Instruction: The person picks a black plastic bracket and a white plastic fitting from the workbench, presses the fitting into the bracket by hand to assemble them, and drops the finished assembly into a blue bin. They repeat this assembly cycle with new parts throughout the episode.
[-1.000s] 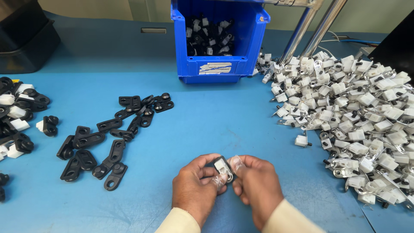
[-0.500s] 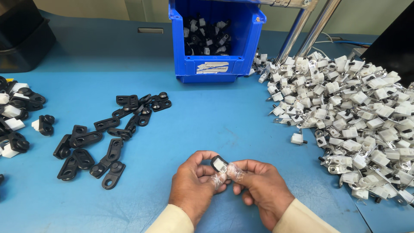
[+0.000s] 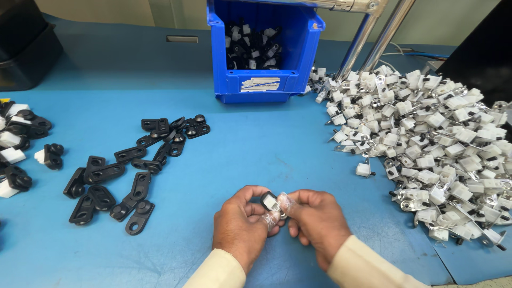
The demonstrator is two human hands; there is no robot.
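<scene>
Left hand [image 3: 242,226]: curled, thumb and fingers pinching the near side of a small black-and-white clip assembly [image 3: 269,202], with thin clear film over the fingertips. Right hand [image 3: 316,224]: curled likewise, its fingertips pinching the opposite side of the same assembly, knuckles close to those of the left hand. Both wrists in cream sleeves. The assembly sits raised between the 2 hands, above the blue work mat [image 3: 256,144], near the front edge and roughly centred. Left of the hands, well apart: a loose scatter of flat black link-shaped parts [image 3: 128,170], some overlapping, each with a round boss at 1 end. Far left edge: a further cluster of black and white pieces [image 3: 18,146], partly cut off by the frame. Right side: a large heap of white blocks with metal clips [image 3: 437,144], spreading from behind the hands' level to the back. 1 stray white piece [image 3: 364,169] lies just off the heap's left margin. Rear centre: a blue plastic bin [image 3: 264,85] holding mixed black and white parts. 2 slanted metal tubes [image 3: 373,37] rise beside the bin.
</scene>
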